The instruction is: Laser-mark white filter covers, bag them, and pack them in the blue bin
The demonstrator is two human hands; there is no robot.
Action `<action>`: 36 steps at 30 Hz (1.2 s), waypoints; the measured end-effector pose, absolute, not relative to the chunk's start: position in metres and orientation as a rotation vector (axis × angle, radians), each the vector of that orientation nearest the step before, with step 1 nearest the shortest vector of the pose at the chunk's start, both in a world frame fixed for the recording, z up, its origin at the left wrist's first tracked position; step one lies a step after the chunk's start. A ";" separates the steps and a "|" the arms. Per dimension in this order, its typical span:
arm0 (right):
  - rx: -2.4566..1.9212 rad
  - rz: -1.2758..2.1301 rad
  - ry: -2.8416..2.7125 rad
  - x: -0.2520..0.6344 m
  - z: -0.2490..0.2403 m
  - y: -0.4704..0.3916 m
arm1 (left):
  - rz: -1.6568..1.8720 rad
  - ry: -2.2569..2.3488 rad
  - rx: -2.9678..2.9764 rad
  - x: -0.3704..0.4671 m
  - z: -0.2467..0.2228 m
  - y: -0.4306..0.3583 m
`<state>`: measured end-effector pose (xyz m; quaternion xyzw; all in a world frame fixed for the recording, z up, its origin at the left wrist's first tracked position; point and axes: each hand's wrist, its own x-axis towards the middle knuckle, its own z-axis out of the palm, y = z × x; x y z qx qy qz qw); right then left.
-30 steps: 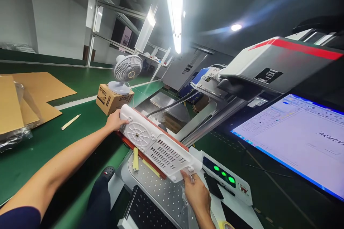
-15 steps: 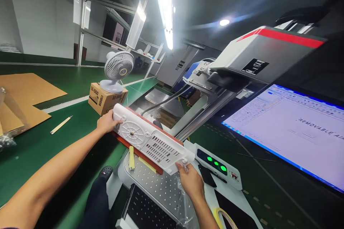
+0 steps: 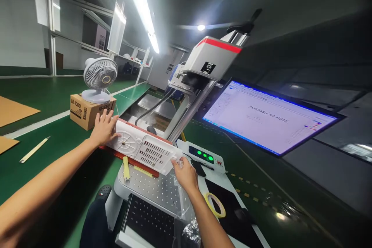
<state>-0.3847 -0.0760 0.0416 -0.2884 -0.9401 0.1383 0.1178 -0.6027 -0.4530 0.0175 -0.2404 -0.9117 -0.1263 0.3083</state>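
A white plastic housing (image 3: 153,155) with a round spoked grille and a slotted vent lies tilted across an orange-red fixture (image 3: 148,168). At its left end my left hand (image 3: 104,128) rests with fingers stretched apart and the thumb at the edge. My right hand (image 3: 186,174) pinches the opposite end between thumb and fingers. Clear plastic film (image 3: 182,197) hangs below the right hand. A yellow strip (image 3: 126,168) sticks out from the fixture, which stands on a perforated metal plate (image 3: 145,186).
Above the housing hangs a grey machine head (image 3: 210,58) with a red stripe, on a metal column. A monitor (image 3: 270,120), a control box (image 3: 205,156) with green lights and a tape roll (image 3: 215,205) are on the right. Left are a fan (image 3: 100,79), carton (image 3: 84,112) and cutter knife (image 3: 35,150).
The view has turned right, so more of the monitor shows. My left hand has spread its fingers at the housing's left end. My right hand keeps its hold on the right end.
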 end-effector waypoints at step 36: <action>-0.789 0.837 -2.651 -0.309 0.072 -0.093 | -0.236 -2.519 -0.856 -0.543 0.051 -0.433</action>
